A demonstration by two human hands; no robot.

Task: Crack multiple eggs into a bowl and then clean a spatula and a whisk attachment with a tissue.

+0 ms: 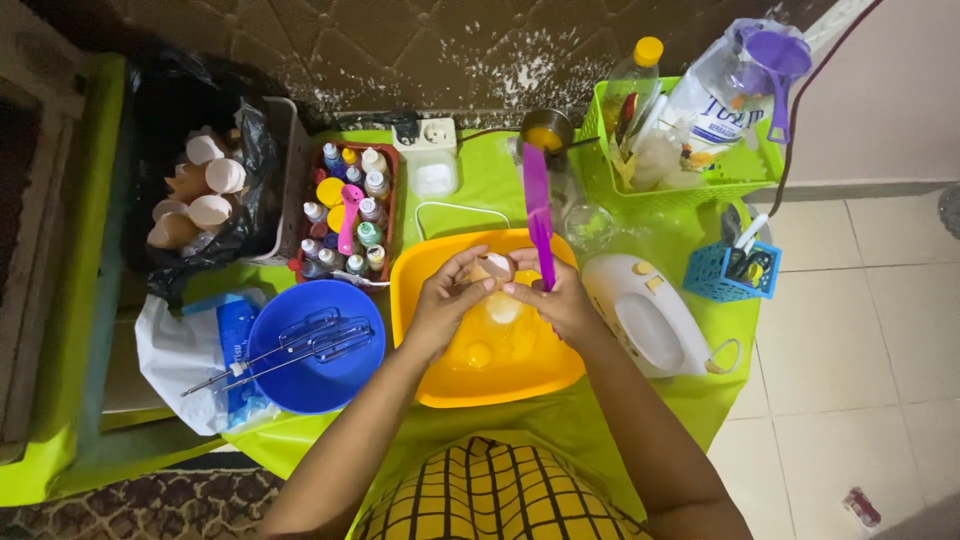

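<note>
Both my hands hold one brown egg [496,267] above the yellow bowl [425,268]. My left hand [443,297] grips its left side and my right hand [556,298] its right side. The right hand also clamps a purple knife [538,212] that points away from me. Egg white and yolks [480,354] lie in the bowl under the hands. The bowl rests on a low table with a green cover [490,170].
A blue bowl [275,385] with metal beaters [300,345] sits to the left. Behind it stand a red box of small bottles [350,215] and a black-lined bin of eggshells [195,190]. A white hand mixer [645,315], a blue basket [735,270] and a green basket [690,140] are on the right.
</note>
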